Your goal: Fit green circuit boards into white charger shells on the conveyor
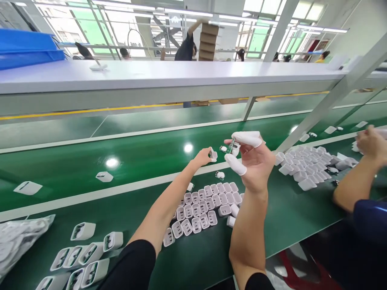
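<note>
Circuit board (230,147) in the head view is pinched between the white-covered thumb and finger of our right hand (256,167), up above the tabletop (211,257). Our left hand (203,157) has its grip pressed onto a white casing (214,156) at the green belt (151,161); can't tell if it's lifted. Between our arms we've got rows of slotted cases (196,224), plus bigger housings (95,272) off left and a co-worker's hand (371,145) far right.
</note>
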